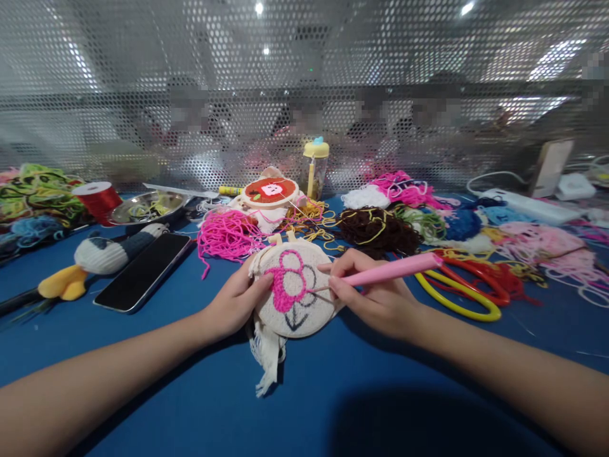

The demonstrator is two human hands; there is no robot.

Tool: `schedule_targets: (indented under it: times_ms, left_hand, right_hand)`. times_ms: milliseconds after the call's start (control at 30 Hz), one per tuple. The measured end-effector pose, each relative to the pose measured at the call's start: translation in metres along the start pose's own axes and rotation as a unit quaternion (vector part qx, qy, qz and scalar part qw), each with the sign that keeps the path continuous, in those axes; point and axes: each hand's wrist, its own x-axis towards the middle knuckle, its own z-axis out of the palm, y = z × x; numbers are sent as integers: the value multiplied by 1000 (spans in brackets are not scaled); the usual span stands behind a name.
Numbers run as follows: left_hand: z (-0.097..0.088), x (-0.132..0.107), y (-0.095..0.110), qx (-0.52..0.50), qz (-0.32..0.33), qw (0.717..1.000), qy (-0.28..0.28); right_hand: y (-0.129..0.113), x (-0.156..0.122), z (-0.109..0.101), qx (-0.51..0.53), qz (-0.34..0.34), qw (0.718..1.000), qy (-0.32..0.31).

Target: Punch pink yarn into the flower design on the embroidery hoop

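My left hand [242, 295] grips the left edge of an embroidery hoop [314, 320] stretched with cream cloth, its thumb lying on the front. A flower is drawn on the cloth in dark lines, and bright pink yarn loops [284, 301] cover part of its petals and ring its centre. In my right hand [373, 295] is a pink punch needle [394, 270], pinched between thumb and fingers. Its thin metal tip meets the cloth or lies just over it near the flower's centre; I cannot tell which. Frayed cloth [266, 358] hangs below the hoop.
Behind the hoop lie pink yarn [231, 233], brown yarn [378, 228] and a finished red hoop [271, 190]. A phone [145, 273], a knitted duck-like toy [102, 254] and a metal dish [152, 208] are left. Right are yellow scissors-like handles [457, 304]. A perforated metal screen [304, 70] stands behind.
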Motion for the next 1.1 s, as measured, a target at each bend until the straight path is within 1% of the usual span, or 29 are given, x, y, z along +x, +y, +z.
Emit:
schedule_targets:
  times_ms: [100,233,367,433,567,700,767,800,867,933,1000,1033,1100]
  left_hand:
    - [0,0,0,10,3,1000,-2]
    - [1,0,1,41,11,999,8]
    - [0,-1,4,54,24,998,2]
    - [0,-2,5,59,30,998,-1]
    - [1,-3,5,72,50,996,-4]
    - [1,-5,6,105,90,990,-11]
    - [1,-5,6,119,108,987,-16]
    - [1,-5,7,122,111,986,-17]
    - [1,-4,8,122,104,987,-19]
    - [1,-3,8,115,89,989,-18]
    - [1,-2,7,106,76,991,-19]
    - [1,-2,6,103,74,992,-19]
    - [1,-2,5,99,70,992,-18]
  right_hand:
    - [0,0,1,3,0,1000,2]
    - [1,0,3,2,-16,1000,-15]
    - [2,-1,5,-46,-39,997,-45]
    - [1,0,5,-80,-65,993,-51]
    - [1,2,9,-125,-128,983,-44]
    - [12,2,16,-203,-221,953,-42]
    - [18,2,19,-224,-246,942,-36]
    - [20,2,20,-220,-249,943,-35]
    - [19,3,19,-183,-230,955,-45]
    - [14,3,14,-139,-185,971,-55]
    - [5,3,8,-107,-110,987,-53]
    - [1,3,4,-88,-60,993,-53]
    - [-6,3,-1,-51,12,998,-34]
